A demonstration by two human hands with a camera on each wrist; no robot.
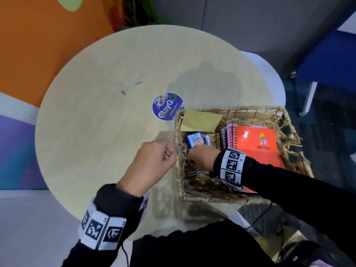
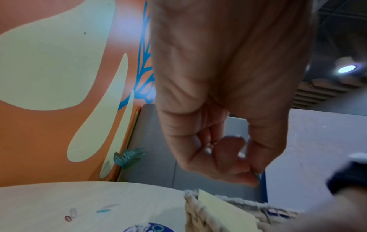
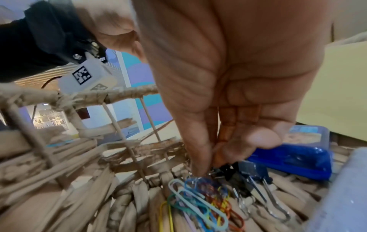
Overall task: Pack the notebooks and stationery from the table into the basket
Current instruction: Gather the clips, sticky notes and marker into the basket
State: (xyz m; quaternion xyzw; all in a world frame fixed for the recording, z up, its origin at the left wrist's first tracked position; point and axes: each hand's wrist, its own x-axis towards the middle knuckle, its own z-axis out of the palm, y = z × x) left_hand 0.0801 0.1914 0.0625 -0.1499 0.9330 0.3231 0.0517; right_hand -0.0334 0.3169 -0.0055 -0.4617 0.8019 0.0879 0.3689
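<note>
The wicker basket (image 1: pixel 229 109) stands at the table's right side. It holds an orange spiral notebook (image 1: pixel 260 143), more notebooks beside it, a yellow pad (image 1: pixel 200 121), a blue box (image 1: pixel 194 140) and a pile of coloured paper clips (image 3: pixel 198 200) next to binder clips (image 3: pixel 256 185). My right hand (image 3: pixel 208 164) reaches into the basket, fingers pointing down and touching the clip pile, thumb apart. My left hand (image 1: pixel 171 153) hovers at the basket's left rim, fingers curled, thumb and forefinger pinching something small and thin, apparently a paper clip. A red clip (image 1: pixel 123 92) and a blue clip (image 1: pixel 138 83) lie on the table.
The round pale table (image 1: pixel 96 132) carries a blue round sticker (image 1: pixel 167 106) just left of the basket. An orange wall lies beyond the table, and a blue chair (image 1: pixel 327 60) stands at the far right. The basket sits close to the table's right edge.
</note>
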